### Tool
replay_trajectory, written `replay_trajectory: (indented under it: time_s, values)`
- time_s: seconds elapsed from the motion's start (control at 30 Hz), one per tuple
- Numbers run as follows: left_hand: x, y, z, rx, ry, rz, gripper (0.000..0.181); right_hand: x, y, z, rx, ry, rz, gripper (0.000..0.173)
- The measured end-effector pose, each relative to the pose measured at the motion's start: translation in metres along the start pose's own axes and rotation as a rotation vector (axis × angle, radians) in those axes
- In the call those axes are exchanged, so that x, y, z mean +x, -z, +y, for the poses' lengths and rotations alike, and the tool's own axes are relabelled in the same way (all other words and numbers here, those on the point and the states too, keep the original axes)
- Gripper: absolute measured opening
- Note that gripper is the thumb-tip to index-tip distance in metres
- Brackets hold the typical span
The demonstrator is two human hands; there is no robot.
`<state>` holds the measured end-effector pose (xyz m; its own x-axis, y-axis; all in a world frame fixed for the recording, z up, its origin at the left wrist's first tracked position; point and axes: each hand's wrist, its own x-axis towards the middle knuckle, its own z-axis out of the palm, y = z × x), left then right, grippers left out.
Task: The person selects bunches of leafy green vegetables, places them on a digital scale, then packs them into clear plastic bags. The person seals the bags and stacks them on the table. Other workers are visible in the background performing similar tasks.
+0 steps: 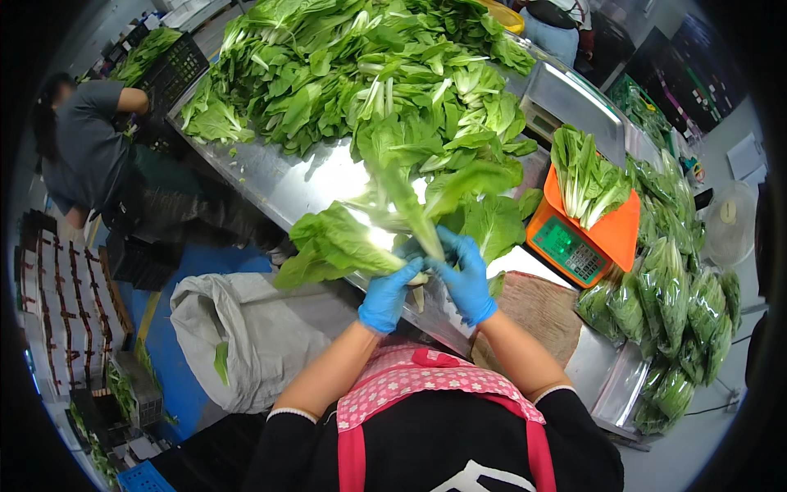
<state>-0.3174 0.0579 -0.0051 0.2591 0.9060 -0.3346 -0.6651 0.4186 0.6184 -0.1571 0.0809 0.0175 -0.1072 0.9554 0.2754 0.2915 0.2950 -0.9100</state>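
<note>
My left hand point(388, 295), in a blue glove, is closed on the stem end of a leafy green point(338, 243) whose leaves point left. Just right of it, my right hand point(462, 277), also gloved in blue, grips the base of another leafy green stalk point(413, 212), blurred at its upper part. Both hands are over the near edge of a metal table point(276, 178). Beyond them a large heap of leafy greens point(344, 74) covers much of the table. To the right, an orange digital scale point(626, 237) bears a small bunch of greens point(578, 178).
Bagged greens point(667, 295) lie at the right, near a metal scale point(578, 98). A brown cloth point(535, 313) is by my right forearm. A pale woven sack point(246, 332) stands at the left. A person point(92, 135) bends by crates beyond it; another person point(553, 31) is at the far side.
</note>
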Motion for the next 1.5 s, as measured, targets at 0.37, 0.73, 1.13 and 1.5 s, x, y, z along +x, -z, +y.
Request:
replay_trajectory:
  time_s: [0.37,0.73,1.13,1.5]
  values:
    - [-0.021,-0.013,-0.023,-0.21,0.016,0.114,0.023,-0.051,0.022,0.027,0.406,-0.349,-0.265,0.035]
    - [-0.043,-0.023,0.007,-0.257,-0.272,0.038,0.035,0.005,0.007,0.035,0.854,-0.722,0.185,0.013]
    - [-0.028,-0.053,0.019,0.246,0.497,-0.429,0.049,-0.017,0.032,-0.047,0.619,-0.527,-0.151,0.061]
    - [-0.019,-0.031,-0.012,1.137,-0.275,0.061,0.031,0.056,0.31,0.013,-0.893,0.017,1.107,0.073]
